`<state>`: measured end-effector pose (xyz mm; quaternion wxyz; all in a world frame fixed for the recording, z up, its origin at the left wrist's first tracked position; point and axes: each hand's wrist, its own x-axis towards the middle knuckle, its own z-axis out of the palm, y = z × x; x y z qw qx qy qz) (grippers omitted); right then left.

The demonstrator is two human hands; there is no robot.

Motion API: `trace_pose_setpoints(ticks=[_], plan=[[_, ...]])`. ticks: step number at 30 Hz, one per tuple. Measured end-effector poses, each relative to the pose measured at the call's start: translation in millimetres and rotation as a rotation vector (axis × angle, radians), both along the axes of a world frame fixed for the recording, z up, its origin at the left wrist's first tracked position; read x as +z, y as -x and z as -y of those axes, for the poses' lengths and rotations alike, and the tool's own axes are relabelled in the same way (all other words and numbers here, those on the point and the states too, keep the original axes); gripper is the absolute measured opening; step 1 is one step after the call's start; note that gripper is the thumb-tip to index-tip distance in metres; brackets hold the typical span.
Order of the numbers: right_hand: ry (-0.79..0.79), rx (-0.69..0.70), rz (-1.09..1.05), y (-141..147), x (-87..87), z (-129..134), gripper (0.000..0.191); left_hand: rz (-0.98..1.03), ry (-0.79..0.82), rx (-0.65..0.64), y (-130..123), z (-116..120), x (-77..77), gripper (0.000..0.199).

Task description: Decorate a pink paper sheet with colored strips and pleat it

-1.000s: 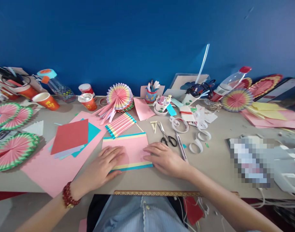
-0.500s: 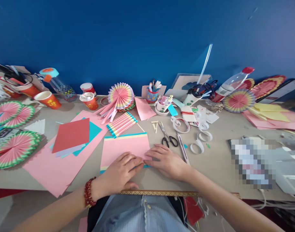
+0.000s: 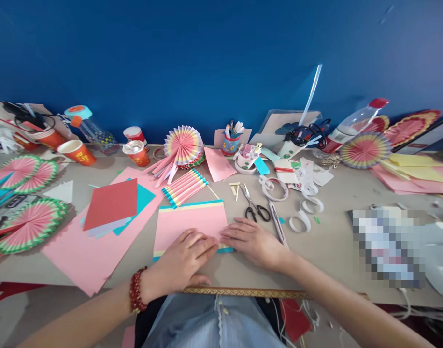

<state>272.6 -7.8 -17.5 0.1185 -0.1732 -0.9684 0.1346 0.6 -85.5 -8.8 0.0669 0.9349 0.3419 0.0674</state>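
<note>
From where I stand, the pink sheet with teal and yellow borders (image 3: 192, 220) lies flat, to the left of the black-handled scissors (image 3: 256, 208) and nearer the person. The left hand (image 3: 181, 258) rests palm down across its near border, fingers together and pinching nothing that I can see; the right hand (image 3: 255, 241) lies open over the near right corner, thumb hidden.

I'd worry about that sheet skewing if one hand pressed or slid harder than the other, since only its near side is under the fingers. A push away could also nudge the pleated paper strip (image 3: 185, 187), left of the scissors and right by the far border, and spoil its folds. And the right knuckles sit just beside the scissors' handles, so a careless sweep might knock them round
</note>
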Motion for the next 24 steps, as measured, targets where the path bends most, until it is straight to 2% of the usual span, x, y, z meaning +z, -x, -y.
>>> trace_pose_setpoints(ticks=[5,10,18,24], plan=[[0.080,-0.021,-0.045,-0.8,4.6,-1.0,0.046,0.036,0.006,0.018,-1.2,0.4,2.0,0.076],[0.100,-0.045,-0.053,1.4,12.1,2.9,0.042,0.058,0.071,0.028,-2.1,-1.5,8.4,0.068],[-0.005,-0.093,-0.148,10.8,1.5,4.5,0.025,0.082,0.114,0.099,-12.1,-4.5,11.6,0.061],[0.027,-0.128,-0.226,5.5,5.4,6.1,0.022,0.095,0.054,0.199,-12.9,-5.5,11.3,0.035]])
